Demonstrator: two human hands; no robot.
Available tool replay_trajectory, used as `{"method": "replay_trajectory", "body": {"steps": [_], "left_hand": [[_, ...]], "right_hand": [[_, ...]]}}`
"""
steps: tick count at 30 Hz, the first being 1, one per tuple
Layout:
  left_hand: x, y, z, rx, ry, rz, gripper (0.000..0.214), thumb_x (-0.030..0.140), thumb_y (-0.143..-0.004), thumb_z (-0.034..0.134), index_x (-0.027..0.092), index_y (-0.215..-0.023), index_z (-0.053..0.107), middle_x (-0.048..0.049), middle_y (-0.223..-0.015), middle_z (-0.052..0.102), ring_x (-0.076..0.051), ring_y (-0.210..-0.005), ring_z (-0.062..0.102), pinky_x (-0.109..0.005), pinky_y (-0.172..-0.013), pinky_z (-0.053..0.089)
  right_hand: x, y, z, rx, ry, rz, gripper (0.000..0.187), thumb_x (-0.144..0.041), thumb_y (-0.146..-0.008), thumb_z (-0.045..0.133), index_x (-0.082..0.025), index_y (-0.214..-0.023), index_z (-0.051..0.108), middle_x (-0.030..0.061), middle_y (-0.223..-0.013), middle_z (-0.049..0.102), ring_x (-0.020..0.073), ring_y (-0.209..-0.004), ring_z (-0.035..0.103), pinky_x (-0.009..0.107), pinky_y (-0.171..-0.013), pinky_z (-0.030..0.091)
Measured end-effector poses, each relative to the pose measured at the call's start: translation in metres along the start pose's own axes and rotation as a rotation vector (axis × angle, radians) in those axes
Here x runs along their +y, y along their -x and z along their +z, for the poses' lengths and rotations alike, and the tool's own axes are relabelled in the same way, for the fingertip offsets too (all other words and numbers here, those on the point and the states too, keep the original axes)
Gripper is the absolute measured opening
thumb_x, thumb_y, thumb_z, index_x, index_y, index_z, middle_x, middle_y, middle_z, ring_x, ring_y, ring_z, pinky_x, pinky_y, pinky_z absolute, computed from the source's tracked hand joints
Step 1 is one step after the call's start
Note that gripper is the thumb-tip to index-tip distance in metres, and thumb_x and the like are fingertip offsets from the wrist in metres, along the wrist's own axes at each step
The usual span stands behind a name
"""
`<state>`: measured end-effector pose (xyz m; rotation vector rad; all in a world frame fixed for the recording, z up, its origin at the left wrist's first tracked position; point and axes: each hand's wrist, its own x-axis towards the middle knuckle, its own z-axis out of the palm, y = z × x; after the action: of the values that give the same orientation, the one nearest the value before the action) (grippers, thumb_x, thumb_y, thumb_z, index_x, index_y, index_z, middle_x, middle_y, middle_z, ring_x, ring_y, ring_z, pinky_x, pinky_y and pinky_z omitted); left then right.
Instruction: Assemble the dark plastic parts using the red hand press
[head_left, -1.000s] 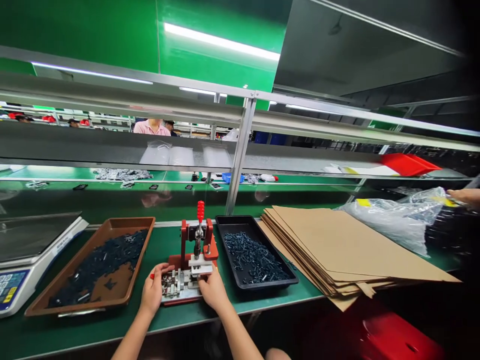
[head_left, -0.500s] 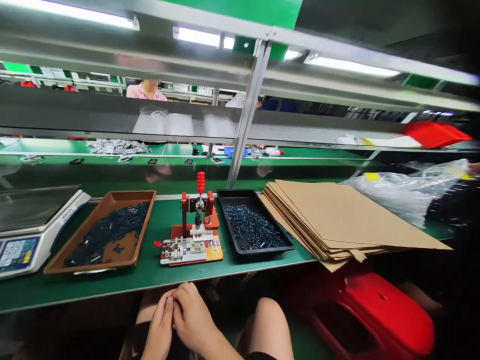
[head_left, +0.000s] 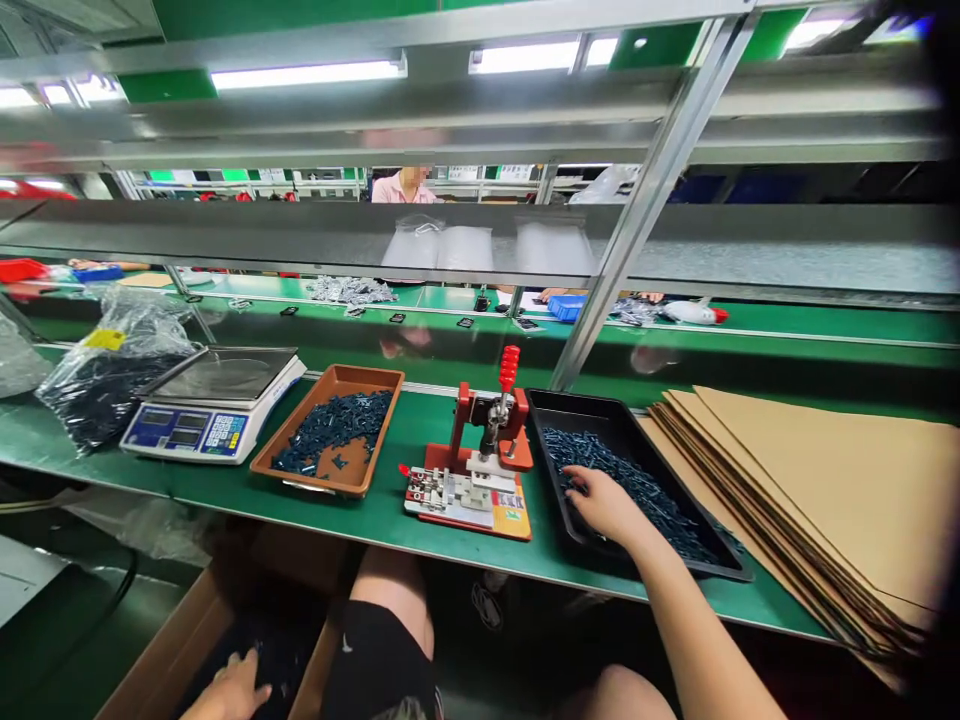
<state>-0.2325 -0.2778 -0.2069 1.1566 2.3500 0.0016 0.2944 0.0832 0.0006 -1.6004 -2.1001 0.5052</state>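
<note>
My right hand (head_left: pixel 604 503) reaches into the black tray (head_left: pixel 720 563) of small dark parts (head_left: pixel 637 485), fingers curled down among them; what they hold, if anything, is hidden. My left hand (head_left: pixel 238 687) is low under the bench, fingers spread over dark parts in a cardboard box (head_left: pixel 161 655) on the floor. A red toggle-clamp jig (head_left: pixel 480 470) with a red handle stands on the green bench (head_left: pixel 352 515) between the black tray and a brown tray (head_left: pixel 334 428) of dark parts. Neither hand touches the jig.
A weighing scale (head_left: pixel 210 405) sits left of the brown tray, with a plastic bag of dark parts (head_left: pixel 105 375) beyond it. Stacked cardboard sheets (head_left: pixel 825 480) lie at the right. A slanted metal post (head_left: pixel 637 215) and shelf rise behind. A person sits across the line.
My hands have separated from in front of my lap: the right went up into the black tray, the left went down to the floor box. The view has swung left and down.
</note>
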Motion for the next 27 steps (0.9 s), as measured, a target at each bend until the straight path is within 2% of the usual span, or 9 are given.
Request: {"method": "replay_trajectory", "body": {"steps": [3, 6, 9, 11, 14, 17, 19, 22, 27], "left_hand": [[0.055, 0.007, -0.047, 0.039, 0.246, 0.323, 0.045, 0.04, -0.086, 0.049, 0.017, -0.12, 0.067, -0.0127, -0.126, 0.07, -0.027, -0.12, 0.066, -0.038, -0.107, 0.05], [0.124, 0.001, -0.125, 0.264, 0.365, 0.643, 0.038, 0.046, -0.095, 0.042, 0.025, -0.108, 0.071, -0.006, -0.118, 0.073, -0.022, -0.114, 0.066, -0.033, -0.105, 0.049], [0.173, -0.03, -0.196, 0.461, 0.336, 0.749, 0.034, 0.043, -0.094, 0.046, 0.023, -0.105, 0.072, -0.0077, -0.115, 0.073, -0.023, -0.112, 0.065, -0.033, -0.104, 0.048], [0.194, -0.061, -0.225, 0.441, 0.246, 0.72, 0.031, 0.032, -0.089, 0.052, 0.019, -0.109, 0.072, -0.0095, -0.117, 0.072, -0.024, -0.113, 0.066, -0.034, -0.104, 0.048], [0.21, -0.105, -0.239, 0.29, 0.066, 0.591, 0.036, 0.014, -0.073, 0.062, 0.016, -0.108, 0.073, -0.0114, -0.117, 0.072, -0.025, -0.113, 0.067, -0.033, -0.104, 0.047], [0.213, -0.129, -0.233, 0.243, -0.021, 0.529, 0.036, 0.009, -0.064, 0.066, 0.017, -0.098, 0.075, -0.0106, -0.111, 0.073, -0.025, -0.108, 0.068, -0.031, -0.099, 0.048], [0.211, -0.133, -0.229, 0.261, -0.033, 0.521, 0.029, 0.01, -0.064, 0.066, 0.018, -0.09, 0.074, -0.0088, -0.104, 0.074, -0.024, -0.101, 0.069, -0.03, -0.092, 0.049], [0.208, -0.133, -0.227, 0.255, -0.051, 0.518, 0.014, 0.017, -0.066, 0.065, 0.019, -0.079, 0.069, -0.0062, -0.09, 0.073, -0.023, -0.09, 0.068, -0.029, -0.081, 0.047], [0.207, -0.135, -0.227, 0.261, -0.084, 0.549, 0.011, 0.032, -0.07, 0.06, 0.021, -0.068, 0.061, -0.0074, -0.08, 0.071, -0.025, -0.08, 0.067, -0.031, -0.073, 0.045]], "right_hand": [[-0.001, -0.003, 0.012, -0.233, 0.023, -0.001, 0.037, -0.005, -0.074, 0.056, -0.017, -0.103, 0.076, 0.0114, -0.099, 0.077, 0.0229, -0.094, 0.072, 0.028, -0.084, 0.051], [-0.006, 0.0, 0.018, -0.218, 0.059, 0.0, 0.038, -0.004, -0.076, 0.054, -0.017, -0.103, 0.076, 0.0114, -0.104, 0.078, 0.0231, -0.098, 0.072, 0.027, -0.083, 0.05], [-0.007, 0.002, 0.016, -0.178, 0.097, 0.001, 0.032, -0.009, -0.08, 0.055, -0.019, -0.1, 0.078, 0.0112, -0.105, 0.078, 0.0234, -0.099, 0.073, 0.027, -0.085, 0.05], [-0.006, 0.002, 0.013, -0.15, 0.114, 0.014, 0.028, -0.014, -0.083, 0.054, -0.02, -0.095, 0.079, 0.0105, -0.102, 0.078, 0.0231, -0.099, 0.073, 0.028, -0.086, 0.051], [-0.001, 0.002, 0.009, -0.056, 0.145, 0.021, 0.03, -0.017, -0.085, 0.052, -0.02, -0.097, 0.079, 0.0106, -0.104, 0.078, 0.0233, -0.103, 0.072, 0.029, -0.091, 0.051], [0.006, 0.002, 0.006, 0.094, 0.151, 0.037, 0.036, -0.02, -0.09, 0.045, -0.016, -0.108, 0.076, 0.0127, -0.114, 0.075, 0.0248, -0.11, 0.07, 0.033, -0.098, 0.049], [0.007, 0.004, 0.004, 0.195, 0.1, 0.047, 0.039, -0.022, -0.092, 0.042, -0.016, -0.112, 0.074, 0.0131, -0.115, 0.075, 0.0258, -0.108, 0.071, 0.035, -0.098, 0.05], [-0.004, 0.011, 0.003, 0.346, -0.096, 0.004, 0.033, -0.028, -0.092, 0.044, -0.018, -0.109, 0.071, 0.0105, -0.1, 0.077, 0.0249, -0.092, 0.074, 0.035, -0.086, 0.054], [-0.053, 0.043, 0.019, 0.387, -0.481, -0.142, 0.019, -0.035, -0.093, 0.053, -0.022, -0.09, 0.067, 0.0036, -0.075, 0.073, 0.0199, -0.065, 0.068, 0.028, -0.062, 0.053]]}}
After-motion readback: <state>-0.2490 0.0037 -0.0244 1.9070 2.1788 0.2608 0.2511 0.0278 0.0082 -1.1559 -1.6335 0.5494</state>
